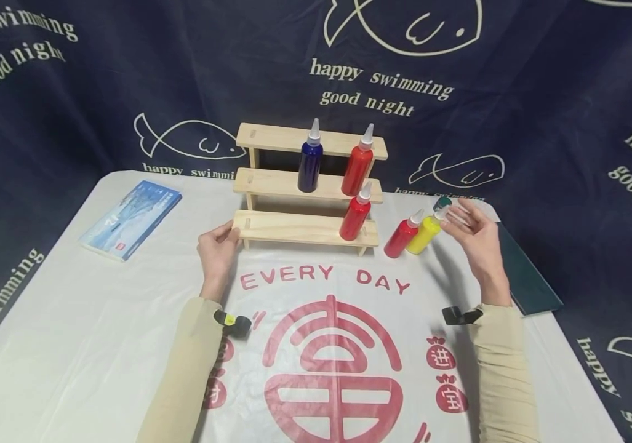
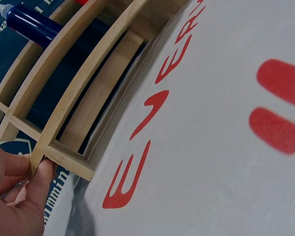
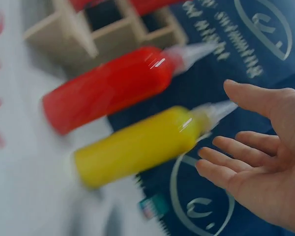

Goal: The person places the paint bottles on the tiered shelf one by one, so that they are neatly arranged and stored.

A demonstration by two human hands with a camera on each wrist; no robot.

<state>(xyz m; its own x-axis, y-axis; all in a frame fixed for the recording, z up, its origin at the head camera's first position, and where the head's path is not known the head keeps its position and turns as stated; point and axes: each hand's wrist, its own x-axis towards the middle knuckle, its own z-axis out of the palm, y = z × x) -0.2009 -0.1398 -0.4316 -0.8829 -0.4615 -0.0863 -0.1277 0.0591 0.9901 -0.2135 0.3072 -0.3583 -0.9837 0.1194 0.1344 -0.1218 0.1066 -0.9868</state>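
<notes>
My left hand [image 1: 219,255] pinches the left end of the lowest board of a three-step wooden display rack [image 1: 293,226]; thumb and fingers [image 2: 38,189] grip that end in the left wrist view. My right hand [image 1: 475,237] is beside the nozzle of a yellow squeeze bottle [image 1: 424,235], fingers spread and relaxed, holding nothing. Left of the yellow bottle, a red squeeze bottle [image 1: 402,237] stands on the table. On the rack, a dark blue bottle [image 1: 309,166] and a red bottle [image 1: 357,171] stand on the middle step, another red bottle [image 1: 355,218] on the lowest step's right end.
A blue-and-white box or booklet [image 1: 132,220] lies at the table's left. Along the right edge is a dark green flat object [image 1: 527,267]. A small dark teal object [image 1: 442,202] sits behind the yellow bottle. A dark blue fish-print cloth [image 1: 194,74] hangs behind the white-covered table [image 1: 100,344].
</notes>
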